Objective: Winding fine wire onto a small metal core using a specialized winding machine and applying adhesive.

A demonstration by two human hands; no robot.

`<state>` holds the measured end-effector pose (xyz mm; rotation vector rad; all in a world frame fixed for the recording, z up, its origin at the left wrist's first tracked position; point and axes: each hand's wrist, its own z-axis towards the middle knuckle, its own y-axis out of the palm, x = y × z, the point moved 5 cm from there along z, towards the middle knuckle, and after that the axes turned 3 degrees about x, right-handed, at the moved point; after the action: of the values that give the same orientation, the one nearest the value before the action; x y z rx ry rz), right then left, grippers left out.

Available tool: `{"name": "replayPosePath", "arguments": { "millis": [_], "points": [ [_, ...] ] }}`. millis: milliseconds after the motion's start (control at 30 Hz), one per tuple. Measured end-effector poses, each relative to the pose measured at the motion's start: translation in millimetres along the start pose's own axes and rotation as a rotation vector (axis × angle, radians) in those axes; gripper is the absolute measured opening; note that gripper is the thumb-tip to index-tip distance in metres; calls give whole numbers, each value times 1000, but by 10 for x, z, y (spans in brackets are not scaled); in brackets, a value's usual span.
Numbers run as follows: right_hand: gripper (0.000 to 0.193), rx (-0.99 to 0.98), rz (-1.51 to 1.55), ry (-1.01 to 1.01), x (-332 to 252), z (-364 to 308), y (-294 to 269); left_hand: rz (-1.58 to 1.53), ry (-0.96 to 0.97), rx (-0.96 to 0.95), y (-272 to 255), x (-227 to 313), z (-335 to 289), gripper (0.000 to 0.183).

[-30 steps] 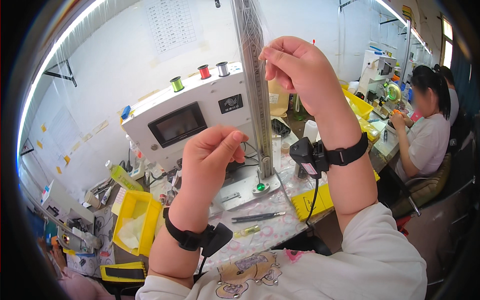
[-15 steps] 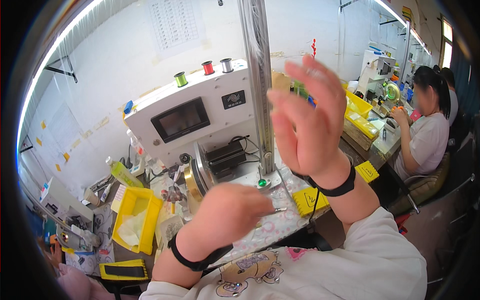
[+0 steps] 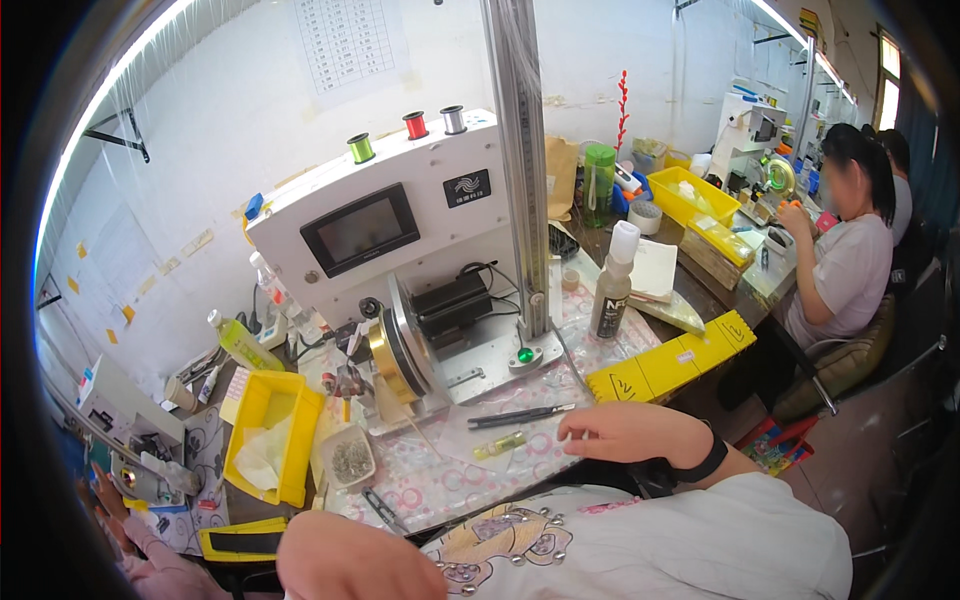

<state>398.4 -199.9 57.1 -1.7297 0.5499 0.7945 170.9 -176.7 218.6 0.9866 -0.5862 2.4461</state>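
My right hand [image 3: 628, 436] hovers over the table's front edge. Its fingers are loosely bent and a little apart, with nothing seen in them. Just left of its fingertips lies a small yellow-green tube [image 3: 499, 445], and behind that a pair of dark tweezers [image 3: 520, 416]. At the lower edge my left hand [image 3: 350, 560] shows only its back; its fingers are hidden. A small metal tool [image 3: 385, 511] rests on the table between that hand and a square dish [image 3: 350, 458] of tiny pieces. Farther back is a white winding machine [image 3: 385, 215] with a gold disc [image 3: 392, 362].
Thread spools [image 3: 415, 125] top the machine, beside a metal post [image 3: 522, 200]. A yellow bin [image 3: 275, 437] stands left. On the right are a capped bottle [image 3: 613, 285] and a yellow tray strip [image 3: 675, 360]. A co-worker [image 3: 845, 230] sits farther right; another person's hands show far left.
Both hands have come down from in front of the machine. My right hand dropped to the table's front edge; my left moved down and left to the lower edge.
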Motion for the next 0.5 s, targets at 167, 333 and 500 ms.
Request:
{"name": "replayPosePath", "arguments": {
  "millis": [167, 333, 500],
  "points": [
    [38, -183, -212, 62, 16, -177, 8, 101, 18, 378, 43, 92, 20, 11],
    [50, 338, 175, -331, -536, -160, -389, 1236, -904, 417, 15, -183, -221, 8],
    [68, 241, 200, -693, -1133, 81, -122, 1413, -1215, 455, -144, -563, -491, 6]
  ]
}}
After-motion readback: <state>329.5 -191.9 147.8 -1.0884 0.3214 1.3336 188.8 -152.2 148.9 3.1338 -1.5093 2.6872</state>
